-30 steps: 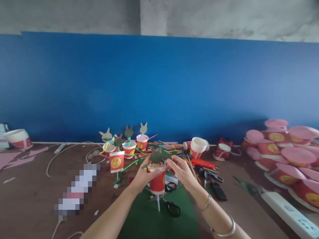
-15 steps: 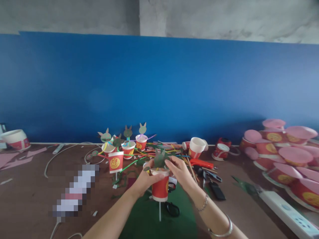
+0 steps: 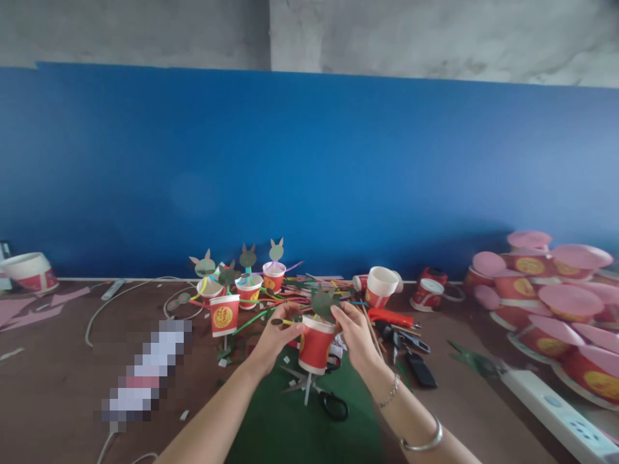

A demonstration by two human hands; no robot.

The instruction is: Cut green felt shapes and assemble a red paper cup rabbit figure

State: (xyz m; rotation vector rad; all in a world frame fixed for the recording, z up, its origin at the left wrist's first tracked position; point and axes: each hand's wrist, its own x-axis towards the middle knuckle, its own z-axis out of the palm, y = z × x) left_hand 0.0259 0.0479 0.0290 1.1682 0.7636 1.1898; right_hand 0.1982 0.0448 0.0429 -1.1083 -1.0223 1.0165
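Both my hands hold a red paper cup (image 3: 315,346) a little above the table. My left hand (image 3: 275,338) grips its left side, fingers curled round the rim. My right hand (image 3: 355,335) closes on its right side. A dark green paper animal head (image 3: 323,303) sticks up out of the cup, and a white stick (image 3: 307,391) hangs down from the cup's bottom. The cup leans slightly to the right. Below it lies a green felt sheet (image 3: 290,432).
Black scissors (image 3: 333,405) lie on the felt. Behind stand several red cups with green animal heads (image 3: 247,277), coloured straws (image 3: 290,295), an orange cutter (image 3: 391,316) and a tipped white cup (image 3: 382,285). Pink-lidded cups (image 3: 556,303) pile at right; a white power strip (image 3: 556,406) lies near the right edge.
The cup has shifted a little to the right and tilted. My right hand has dropped from the green head to the cup's side.
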